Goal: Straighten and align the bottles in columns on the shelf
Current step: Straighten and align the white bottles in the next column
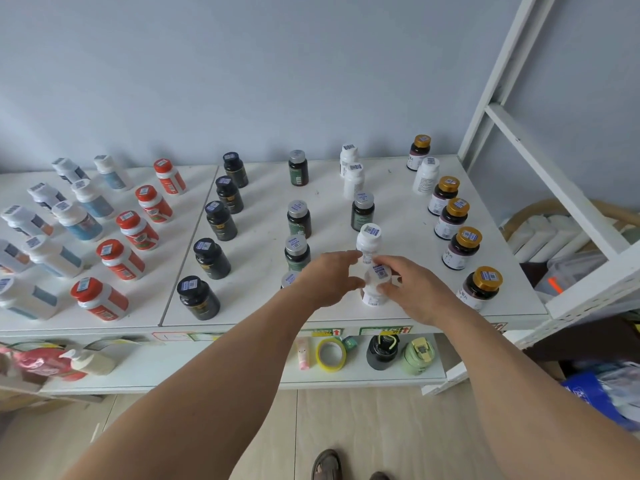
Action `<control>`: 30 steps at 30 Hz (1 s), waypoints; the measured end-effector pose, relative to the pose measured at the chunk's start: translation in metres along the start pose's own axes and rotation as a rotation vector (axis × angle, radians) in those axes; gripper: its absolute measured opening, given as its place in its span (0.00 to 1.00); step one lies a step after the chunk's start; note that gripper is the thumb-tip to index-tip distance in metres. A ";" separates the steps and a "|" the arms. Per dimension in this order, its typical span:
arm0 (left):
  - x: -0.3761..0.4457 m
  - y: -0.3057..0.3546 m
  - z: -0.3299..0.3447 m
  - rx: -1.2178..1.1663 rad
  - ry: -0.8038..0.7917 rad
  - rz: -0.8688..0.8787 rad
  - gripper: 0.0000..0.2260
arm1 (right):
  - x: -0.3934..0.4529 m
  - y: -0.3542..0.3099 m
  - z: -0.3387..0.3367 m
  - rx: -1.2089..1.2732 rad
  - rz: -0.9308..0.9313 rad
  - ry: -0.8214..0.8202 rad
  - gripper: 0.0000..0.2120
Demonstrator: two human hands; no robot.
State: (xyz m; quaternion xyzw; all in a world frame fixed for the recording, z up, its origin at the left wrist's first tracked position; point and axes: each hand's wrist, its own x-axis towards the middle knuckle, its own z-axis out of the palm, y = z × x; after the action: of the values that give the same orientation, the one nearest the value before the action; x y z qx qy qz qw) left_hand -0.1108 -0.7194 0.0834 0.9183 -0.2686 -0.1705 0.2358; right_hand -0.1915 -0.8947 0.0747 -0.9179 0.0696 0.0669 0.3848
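The left hand (329, 278) curls its fingers round the white bottle (375, 285) from nine o'clock; the right hand (412, 289) grips the same bottle from three o'clock, fingertips on its cap; the bottle stands upright near the shelf (263, 202) front edge, at six o'clock of the white-capped column.

A single wide-angle view looks from the person's head, forward and steeply down over the white shelf (408, 209). It stands close at the shelf's near edge, both forearms reaching away from the lens into the middle. The blue-grey wall (277, 71) fills the far upper half; the floor (346, 420) lies nearest below. Straight lines bow towards the left and right edges.
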 end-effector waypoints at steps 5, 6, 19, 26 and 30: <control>0.004 0.000 -0.005 -0.001 0.011 0.027 0.27 | 0.003 -0.004 -0.005 0.039 0.043 -0.017 0.27; 0.005 0.000 -0.007 -0.005 0.017 0.032 0.27 | 0.006 -0.007 -0.008 0.066 0.056 0.005 0.26; 0.048 0.002 -0.017 0.074 0.071 -0.029 0.24 | 0.077 -0.029 -0.038 -0.117 0.025 -0.021 0.27; 0.066 0.004 -0.017 0.094 0.046 -0.061 0.26 | 0.096 -0.021 -0.042 -0.080 -0.048 -0.019 0.21; 0.073 0.004 -0.023 -0.151 -0.019 -0.111 0.20 | 0.099 -0.024 -0.047 -0.081 -0.046 -0.015 0.22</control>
State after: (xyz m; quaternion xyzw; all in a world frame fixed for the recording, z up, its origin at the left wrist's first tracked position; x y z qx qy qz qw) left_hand -0.0435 -0.7562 0.0911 0.9098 -0.2057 -0.2117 0.2918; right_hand -0.0869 -0.9195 0.1067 -0.9335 0.0426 0.0678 0.3495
